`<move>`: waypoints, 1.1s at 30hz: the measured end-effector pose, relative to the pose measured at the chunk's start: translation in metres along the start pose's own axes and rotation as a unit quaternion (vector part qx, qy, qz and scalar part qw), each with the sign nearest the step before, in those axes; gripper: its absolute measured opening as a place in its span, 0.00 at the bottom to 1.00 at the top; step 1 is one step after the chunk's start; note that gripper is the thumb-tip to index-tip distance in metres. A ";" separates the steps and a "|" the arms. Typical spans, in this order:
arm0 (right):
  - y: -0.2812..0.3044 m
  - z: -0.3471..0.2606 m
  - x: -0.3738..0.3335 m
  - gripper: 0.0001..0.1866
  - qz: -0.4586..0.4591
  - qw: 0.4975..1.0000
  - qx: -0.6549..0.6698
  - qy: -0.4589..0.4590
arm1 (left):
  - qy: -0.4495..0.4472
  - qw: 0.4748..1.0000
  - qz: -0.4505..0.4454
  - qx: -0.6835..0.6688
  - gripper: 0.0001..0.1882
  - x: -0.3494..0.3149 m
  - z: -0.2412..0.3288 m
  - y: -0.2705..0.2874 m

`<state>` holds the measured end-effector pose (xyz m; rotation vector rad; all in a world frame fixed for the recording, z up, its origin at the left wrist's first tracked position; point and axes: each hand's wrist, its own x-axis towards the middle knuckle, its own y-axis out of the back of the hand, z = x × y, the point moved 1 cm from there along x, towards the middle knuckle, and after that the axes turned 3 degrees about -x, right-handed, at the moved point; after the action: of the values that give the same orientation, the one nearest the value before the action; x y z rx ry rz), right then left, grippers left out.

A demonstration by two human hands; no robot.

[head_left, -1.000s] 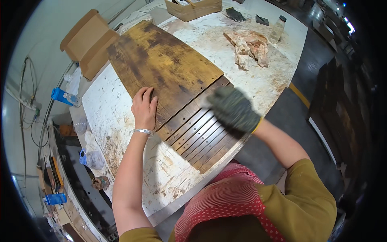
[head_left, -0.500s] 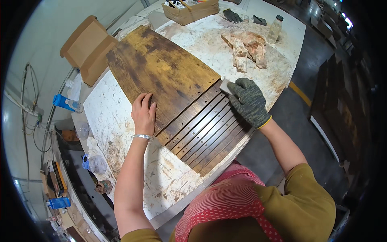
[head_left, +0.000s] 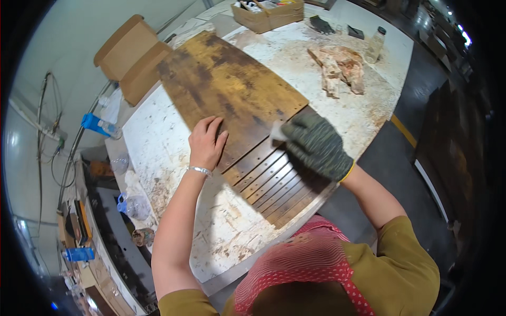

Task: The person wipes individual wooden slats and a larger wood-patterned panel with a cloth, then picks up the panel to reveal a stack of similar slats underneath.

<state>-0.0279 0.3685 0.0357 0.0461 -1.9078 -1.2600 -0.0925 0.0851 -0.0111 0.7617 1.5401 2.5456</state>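
A wide brown wood-patterned board [head_left: 232, 73] lies on the white worktable, with several narrow dark strips [head_left: 271, 184] side by side along its near end. Small holes dot the strips. My bare left hand [head_left: 207, 142] rests flat with its fingers out on the board's left edge. My right hand [head_left: 319, 147], in a dark grey-green knitted glove, grips a small pale block [head_left: 277, 132] that looks like a sanding block. This block sits where the board meets the first strip. The glove hides the right part of the strips.
A crumpled stained cloth [head_left: 340, 68] and a clear bottle [head_left: 375, 45] occupy the far right of the stained worktable [head_left: 168, 174]. Farther back are a cardboard box [head_left: 269, 18] and a dark glove [head_left: 321, 25]. An opened carton [head_left: 132, 58] stands beyond the board's left side.
My right hand has slid the pale block leftward from the right end of the first strip to about its middle. The left hand stays on the board; the whole view has shifted slightly.
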 end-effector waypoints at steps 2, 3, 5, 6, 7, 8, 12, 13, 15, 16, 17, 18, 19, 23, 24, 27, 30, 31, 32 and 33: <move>-0.013 -0.030 0.021 0.15 -0.051 0.996 0.057 0.054 | 0.002 0.999 -0.018 -0.031 0.18 0.002 -0.015 0.012; -0.022 -0.043 0.030 0.15 -0.082 0.992 0.065 0.064 | -0.030 0.999 -0.025 -0.005 0.18 0.004 -0.014 0.011; -0.041 -0.073 0.041 0.13 -0.085 0.989 0.085 0.088 | -0.046 0.998 -0.039 0.014 0.19 0.003 -0.013 0.004; -0.055 -0.080 0.042 0.14 -0.104 0.981 0.097 0.129 | -0.044 0.998 -0.037 0.015 0.19 0.002 -0.015 0.001; -0.064 -0.080 0.039 0.15 -0.119 0.980 0.100 0.126 | -0.048 0.998 -0.033 0.021 0.19 0.002 -0.017 -0.001; -0.069 -0.080 0.037 0.15 -0.135 0.978 0.102 0.121 | -0.053 0.998 -0.030 0.025 0.20 0.002 -0.018 -0.003; -0.046 -0.038 0.041 0.11 -0.112 0.993 -0.007 -0.027 | -0.025 0.998 -0.052 0.013 0.20 -0.004 -0.023 0.003; -0.049 -0.042 0.043 0.11 -0.120 0.993 0.009 -0.008 | -0.020 0.999 -0.047 0.016 0.20 -0.008 -0.025 0.004; -0.050 -0.058 0.044 0.12 -0.158 0.985 0.050 0.052 | -0.031 0.999 -0.044 0.001 0.20 -0.001 -0.021 -0.001; -0.055 -0.075 0.045 0.12 -0.187 0.973 0.085 0.100 | -0.037 0.998 -0.043 -0.006 0.20 0.003 -0.020 -0.003; -0.057 -0.087 0.045 0.12 -0.180 0.971 0.100 0.124 | -0.032 0.998 -0.050 0.000 0.21 0.002 -0.022 -0.003; -0.066 -0.090 0.042 0.08 -0.081 0.983 0.074 0.147 | -0.043 0.998 -0.051 -0.007 0.21 0.002 -0.022 -0.003; -0.063 -0.081 0.039 0.09 -0.073 0.985 0.080 0.134 | -0.039 0.998 -0.050 -0.004 0.21 0.003 -0.020 -0.002; -0.031 -0.015 0.030 0.11 -0.140 0.990 0.022 0.026 | -0.013 0.999 -0.050 0.002 0.21 -0.008 -0.028 0.002; -0.024 0.010 0.021 0.12 -0.050 0.999 0.005 0.020 | -0.008 0.999 -0.052 0.008 0.21 -0.005 -0.024 0.001; -0.004 0.071 0.001 0.13 -0.036 0.985 -0.087 -0.146 | -0.015 0.998 -0.053 0.005 0.21 -0.001 -0.020 0.000; -0.007 0.076 -0.004 0.13 -0.008 0.973 -0.097 -0.207 | -0.017 0.998 -0.054 0.018 0.21 0.000 -0.020 -0.005; -0.004 0.069 0.000 0.13 0.022 0.981 -0.111 -0.155 | -0.013 0.998 -0.055 0.027 0.21 0.001 -0.020 -0.007; -0.001 0.059 0.003 0.14 0.050 0.986 -0.123 -0.103 | -0.016 0.998 -0.058 0.028 0.21 0.000 -0.019 -0.005; -0.003 0.049 0.007 0.14 -0.002 0.989 -0.086 -0.124 | -0.016 0.998 -0.059 0.025 0.21 0.000 -0.019 -0.003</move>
<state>-0.0652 0.4002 0.0306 -0.2055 -1.9988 -1.4859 -0.1015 0.0712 -0.0211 0.6909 1.5951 2.4089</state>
